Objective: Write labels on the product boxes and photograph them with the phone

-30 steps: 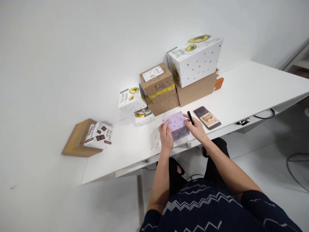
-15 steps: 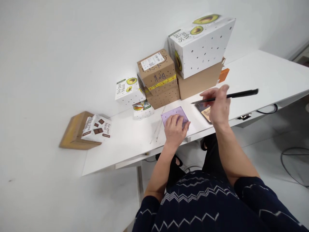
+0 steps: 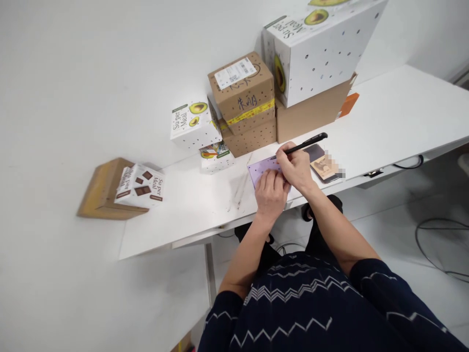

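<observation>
A small purple dotted box [image 3: 261,170] lies on the white table [image 3: 384,122] near its front edge. My left hand [image 3: 271,194] rests flat on the box's near part, fingers laid over it. My right hand [image 3: 295,166] is closed round a black pen [image 3: 304,143], whose tip touches the top of the purple box. A phone [image 3: 322,164] lies just right of my right hand, partly hidden by it.
Behind the purple box stand two stacked brown cartons [image 3: 245,100], a large white avocado-print box [image 3: 322,46] on a brown carton [image 3: 311,115], and small white avocado boxes [image 3: 192,122]. On the floor at left a chocolate-print box [image 3: 141,186] lies on a brown carton [image 3: 98,190].
My right hand came down from mid-air with the pen onto the purple box. My left hand stayed pressed on the box. The view moved closer to the table.
</observation>
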A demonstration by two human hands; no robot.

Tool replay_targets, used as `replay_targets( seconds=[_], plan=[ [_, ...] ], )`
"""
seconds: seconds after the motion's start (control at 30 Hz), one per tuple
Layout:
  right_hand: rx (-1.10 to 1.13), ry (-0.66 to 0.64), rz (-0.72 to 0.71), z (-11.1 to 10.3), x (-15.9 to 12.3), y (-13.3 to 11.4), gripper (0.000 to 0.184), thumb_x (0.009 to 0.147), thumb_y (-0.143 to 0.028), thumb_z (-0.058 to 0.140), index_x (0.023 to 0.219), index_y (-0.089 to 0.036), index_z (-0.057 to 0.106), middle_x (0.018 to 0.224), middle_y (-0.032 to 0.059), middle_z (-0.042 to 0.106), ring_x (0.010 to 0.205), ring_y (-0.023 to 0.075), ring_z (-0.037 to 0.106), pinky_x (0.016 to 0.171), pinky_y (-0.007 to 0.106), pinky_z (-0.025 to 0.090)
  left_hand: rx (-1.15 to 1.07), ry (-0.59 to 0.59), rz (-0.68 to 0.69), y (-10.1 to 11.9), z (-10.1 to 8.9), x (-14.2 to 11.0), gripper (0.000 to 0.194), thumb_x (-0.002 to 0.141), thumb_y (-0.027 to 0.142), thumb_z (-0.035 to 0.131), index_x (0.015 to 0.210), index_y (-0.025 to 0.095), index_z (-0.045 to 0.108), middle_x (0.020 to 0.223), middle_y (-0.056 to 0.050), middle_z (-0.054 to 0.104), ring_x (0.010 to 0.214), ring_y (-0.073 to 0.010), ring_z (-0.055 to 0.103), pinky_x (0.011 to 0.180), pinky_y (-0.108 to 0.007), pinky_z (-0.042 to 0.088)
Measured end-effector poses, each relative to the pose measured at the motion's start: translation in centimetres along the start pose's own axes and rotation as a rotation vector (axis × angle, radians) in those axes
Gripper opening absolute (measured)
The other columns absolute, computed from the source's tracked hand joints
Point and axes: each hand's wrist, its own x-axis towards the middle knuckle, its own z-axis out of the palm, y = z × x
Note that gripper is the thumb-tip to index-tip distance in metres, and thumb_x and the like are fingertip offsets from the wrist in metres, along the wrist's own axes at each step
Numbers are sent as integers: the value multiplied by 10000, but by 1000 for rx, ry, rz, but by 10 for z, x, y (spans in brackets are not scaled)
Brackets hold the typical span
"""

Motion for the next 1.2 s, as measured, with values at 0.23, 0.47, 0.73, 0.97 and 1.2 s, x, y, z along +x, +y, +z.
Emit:
replay_targets(
  seconds=[0.23,0.47,0.73,0.97,1.2],
  plan=[
    [-87,6,-52,-2,1,1,141,841,-263,474,710,-214,498,522,-54,467,464,94,431,503,237,347,-112,-53,-62,-2,2,-2,270,909,376,498,976,159,645,1065,-147,679,1115,-271,601,937,-386,447],
    [-178,34,-95,2,-1,4,162,848,-268,470,697,-214,491,540,-44,464,483,99,427,498,238,329,-91,-32,-29,-2,1,-1,261,920,343,470,957,150,643,1051,-141,684,1095,-258,611,944,-369,443],
    [-209,18,-96,3,0,3,165,851,-273,469,698,-214,490,510,-54,448,461,95,426,493,238,331,-79,-9,-8,-2,2,-1,264,924,343,459,952,153,640,1034,-136,684,1092,-255,609,940,-371,454],
    [-235,-6,-108,3,0,-1,163,845,-264,465,691,-215,487,492,-58,450,450,94,426,494,236,329,-95,-11,-14,-3,4,-3,264,924,349,456,930,161,641,1048,-133,678,1100,-255,602,949,-371,448],
    [-208,-21,-95,3,0,0,182,848,-255,465,672,-212,475,473,-65,427,432,89,416,488,236,326,-51,74,12,-3,6,-3,223,902,337,508,913,161,645,1004,-119,693,1052,-255,623,921,-360,455]
  ],
)
